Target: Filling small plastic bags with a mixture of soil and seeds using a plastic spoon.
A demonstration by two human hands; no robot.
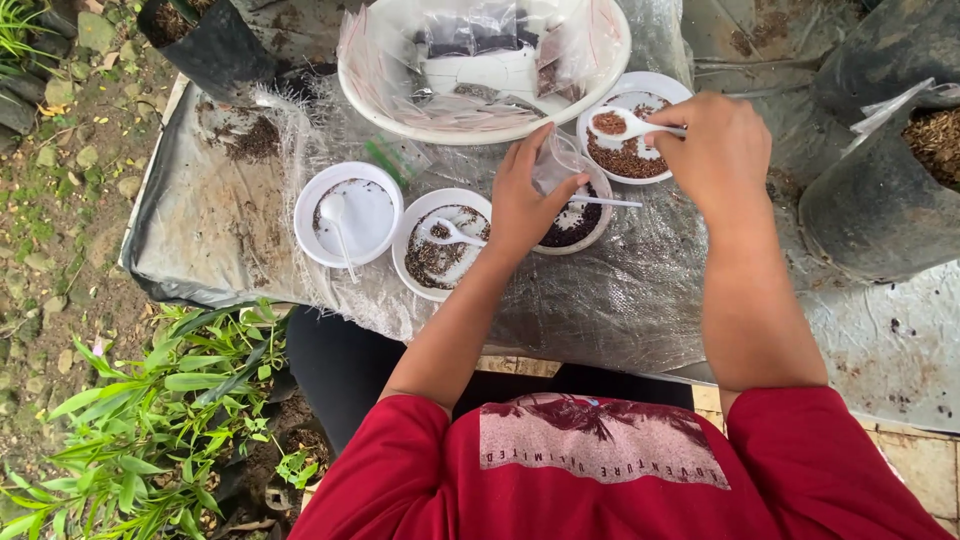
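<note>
Clear plastic, a small bag [556, 160], is pinched upright in the left hand [527, 203], whose thumb and fingers are closed on the bag's sides just above a white bowl of dark seeds [583, 222]. Beside it the right hand [718, 150] is clamped on the handle of a white plastic spoon [632, 124], the spoon's head loaded with reddish-brown seeds and held over a white bowl of reddish-brown seeds [630, 142] that sits toward the far edge of the table. The spoon is close to the bag's mouth but not touching it. A second white spoon [600, 202] lies across the dark-seed bowl.

To the left of the left hand stands another white bowl with a scatter of mixed seeds [443, 241] and a spoon lying in it, and further left, near the table's left part, an almost empty white bowl [348, 213] with its own spoon. Behind all of these, at the far edge, a large white basin [400, 120] holds a heap of small clear bags. The table [220, 220] is covered with grey plastic sheeting, with crumbs of soil near its far left corner.

At the right edge stand black plastic grow bags [880, 200], one showing coarse brown filling. Below the table's near left corner, green leafy seedlings [170, 420] grow in dark pots on stony ground. The person wears a red shirt [600, 470].
</note>
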